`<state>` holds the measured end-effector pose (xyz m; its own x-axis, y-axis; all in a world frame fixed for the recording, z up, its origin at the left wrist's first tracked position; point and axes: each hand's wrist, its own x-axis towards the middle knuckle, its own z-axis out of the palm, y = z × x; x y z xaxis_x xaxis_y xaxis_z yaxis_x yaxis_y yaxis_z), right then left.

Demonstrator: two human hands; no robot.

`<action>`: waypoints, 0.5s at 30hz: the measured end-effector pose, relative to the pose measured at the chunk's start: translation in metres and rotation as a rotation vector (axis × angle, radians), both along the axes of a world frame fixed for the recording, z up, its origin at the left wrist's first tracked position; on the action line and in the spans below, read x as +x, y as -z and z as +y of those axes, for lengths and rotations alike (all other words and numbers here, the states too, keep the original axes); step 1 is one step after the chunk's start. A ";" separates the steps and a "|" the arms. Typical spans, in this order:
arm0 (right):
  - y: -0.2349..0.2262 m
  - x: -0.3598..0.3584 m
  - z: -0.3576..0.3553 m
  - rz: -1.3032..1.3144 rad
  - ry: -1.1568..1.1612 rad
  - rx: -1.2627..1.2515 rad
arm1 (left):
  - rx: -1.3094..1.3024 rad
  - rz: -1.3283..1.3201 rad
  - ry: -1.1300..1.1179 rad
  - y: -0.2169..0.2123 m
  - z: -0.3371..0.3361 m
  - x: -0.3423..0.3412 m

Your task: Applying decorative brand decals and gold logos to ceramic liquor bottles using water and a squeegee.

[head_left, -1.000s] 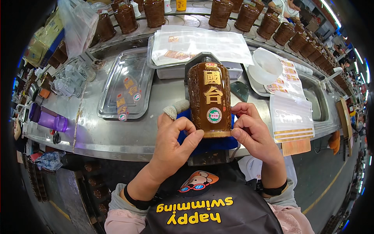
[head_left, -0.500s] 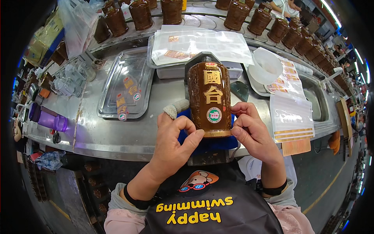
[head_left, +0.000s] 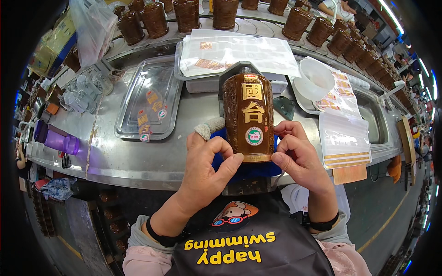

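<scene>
A brown bottle (head_left: 249, 115) with raised gold characters and a round green-and-white sticker (head_left: 253, 136) lies tilted back on a blue cloth (head_left: 220, 162), its base toward me. A narrow gold strip label (head_left: 258, 158) runs across the front just above the base. At its left end is my left hand (head_left: 207, 158), thumb and finger pinched together; a white knitted finger cover (head_left: 209, 128) sits on one finger beside the bottle. My right hand (head_left: 297, 154) pinches at the strip's other end. The strip's very ends are hidden by my fingertips.
A metal tray (head_left: 149, 99) with a few loose stickers lies left; label sheets (head_left: 237, 53) lie behind the bottle. Right are a white bowl (head_left: 315, 82), a sheet with gold strips (head_left: 344, 138) and a sink (head_left: 374, 119). Several brown bottles (head_left: 225, 14) line the conveyor. A purple cup (head_left: 64, 141) stands far left.
The bottle has turned slightly to the right, its characters and round sticker shifting that way. My hands have barely moved. Bottles on the conveyor have shifted along.
</scene>
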<state>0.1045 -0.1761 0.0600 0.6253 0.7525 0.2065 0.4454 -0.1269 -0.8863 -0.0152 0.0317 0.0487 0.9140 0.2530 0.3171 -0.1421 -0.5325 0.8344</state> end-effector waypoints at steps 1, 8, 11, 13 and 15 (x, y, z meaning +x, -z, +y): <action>0.001 0.001 0.000 -0.021 -0.002 -0.002 | -0.003 -0.004 -0.001 0.000 0.000 0.000; 0.001 0.000 0.000 -0.013 0.001 0.005 | -0.003 -0.067 0.001 0.004 0.000 0.002; -0.002 -0.002 0.001 0.039 0.012 -0.008 | 0.001 -0.071 0.000 0.004 0.001 0.001; 0.000 -0.001 0.001 0.019 0.009 -0.006 | -0.005 -0.016 0.003 0.003 0.001 0.000; 0.000 -0.001 0.001 0.000 0.005 -0.004 | -0.003 -0.008 0.001 0.002 0.001 0.000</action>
